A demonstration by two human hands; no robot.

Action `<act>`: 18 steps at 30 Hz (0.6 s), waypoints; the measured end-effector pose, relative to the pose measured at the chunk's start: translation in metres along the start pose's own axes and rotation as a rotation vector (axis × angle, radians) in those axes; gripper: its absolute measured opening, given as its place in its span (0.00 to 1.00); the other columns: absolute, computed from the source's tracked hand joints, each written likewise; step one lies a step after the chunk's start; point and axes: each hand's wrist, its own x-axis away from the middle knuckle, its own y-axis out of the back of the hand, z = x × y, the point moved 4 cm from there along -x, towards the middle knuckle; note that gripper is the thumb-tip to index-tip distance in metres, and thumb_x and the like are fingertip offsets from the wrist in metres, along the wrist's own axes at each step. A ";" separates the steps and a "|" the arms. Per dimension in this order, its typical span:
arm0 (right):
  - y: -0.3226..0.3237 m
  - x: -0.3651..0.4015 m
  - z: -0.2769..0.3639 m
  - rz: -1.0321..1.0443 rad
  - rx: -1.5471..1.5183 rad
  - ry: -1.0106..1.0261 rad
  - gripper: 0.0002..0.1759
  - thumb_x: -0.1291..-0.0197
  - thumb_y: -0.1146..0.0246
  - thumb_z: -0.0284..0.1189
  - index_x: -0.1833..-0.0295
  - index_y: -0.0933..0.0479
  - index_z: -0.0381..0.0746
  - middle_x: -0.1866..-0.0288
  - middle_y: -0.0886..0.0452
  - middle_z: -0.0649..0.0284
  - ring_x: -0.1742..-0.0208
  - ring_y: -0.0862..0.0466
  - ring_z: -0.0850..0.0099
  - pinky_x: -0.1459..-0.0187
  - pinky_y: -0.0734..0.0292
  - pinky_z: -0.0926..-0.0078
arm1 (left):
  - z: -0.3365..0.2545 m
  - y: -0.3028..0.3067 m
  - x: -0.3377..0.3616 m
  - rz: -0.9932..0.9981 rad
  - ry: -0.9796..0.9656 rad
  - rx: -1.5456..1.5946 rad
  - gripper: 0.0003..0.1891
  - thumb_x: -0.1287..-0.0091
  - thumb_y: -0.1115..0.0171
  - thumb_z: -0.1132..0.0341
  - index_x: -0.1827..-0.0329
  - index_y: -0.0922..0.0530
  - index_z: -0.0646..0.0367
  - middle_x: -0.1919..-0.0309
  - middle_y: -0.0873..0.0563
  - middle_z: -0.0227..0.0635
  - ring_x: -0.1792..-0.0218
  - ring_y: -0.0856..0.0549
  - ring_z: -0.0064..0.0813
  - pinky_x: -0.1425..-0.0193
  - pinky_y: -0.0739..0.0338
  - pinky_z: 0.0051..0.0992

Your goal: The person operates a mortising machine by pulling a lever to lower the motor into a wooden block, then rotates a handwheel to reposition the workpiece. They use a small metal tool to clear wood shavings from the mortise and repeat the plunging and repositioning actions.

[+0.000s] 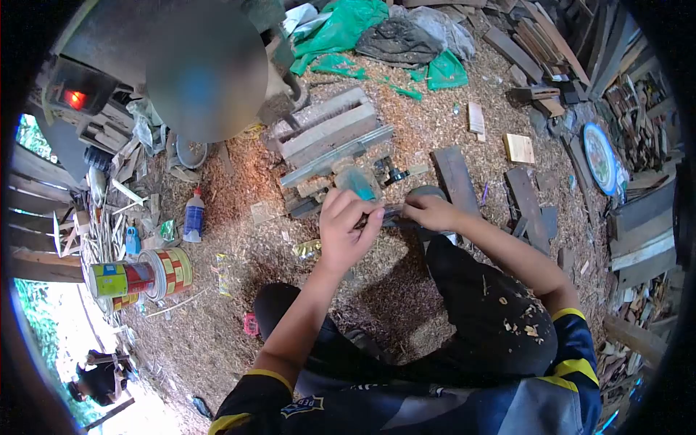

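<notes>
My left hand point(346, 233) and my right hand point(429, 212) together hold a thin dark stick-like piece point(391, 214) between them, over my knees. The left hand's fingers are curled around its left end; the right hand pinches its right end. I sit on ground covered in sawdust and wood chips point(275, 290). Just beyond the hands lie a teal object point(357, 183) and a stack of grey wooden slats point(330, 130).
A plastic bottle point(193, 215) and colourful tins point(141, 275) stand at the left. Dark planks point(454, 177) lie right of the hands, a blue-rimmed plate point(600, 156) farther right. Green sheeting point(341, 29) lies at the back. Another person crouches at the lower left point(98, 380).
</notes>
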 end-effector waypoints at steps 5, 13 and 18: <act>-0.025 -0.013 -0.009 0.133 -0.054 -0.036 0.35 0.22 0.46 0.58 0.40 0.15 0.35 0.45 0.11 0.38 0.39 0.13 0.42 0.35 0.22 0.51 | 0.003 0.001 0.014 -0.009 -0.026 -0.069 0.08 0.35 0.26 0.71 0.55 0.10 0.55 0.60 0.17 0.35 0.55 0.21 0.40 0.48 0.28 0.38; -0.035 -0.021 -0.011 0.343 -0.093 -0.223 0.42 0.26 0.42 0.64 0.71 0.16 0.33 0.76 0.15 0.54 0.77 0.14 0.62 0.70 0.17 0.59 | 0.008 0.001 0.021 0.033 -0.035 -0.123 0.13 0.36 0.25 0.67 0.49 0.11 0.51 0.51 0.15 0.31 0.44 0.23 0.42 0.36 0.32 0.42; -0.038 -0.015 -0.003 0.232 0.081 -0.196 0.47 0.27 0.44 0.68 0.61 0.12 0.28 0.64 0.11 0.40 0.59 0.09 0.47 0.52 0.16 0.50 | 0.006 0.002 0.020 0.086 -0.049 -0.168 0.16 0.35 0.25 0.65 0.44 0.09 0.47 0.46 0.12 0.26 0.43 0.23 0.39 0.34 0.33 0.40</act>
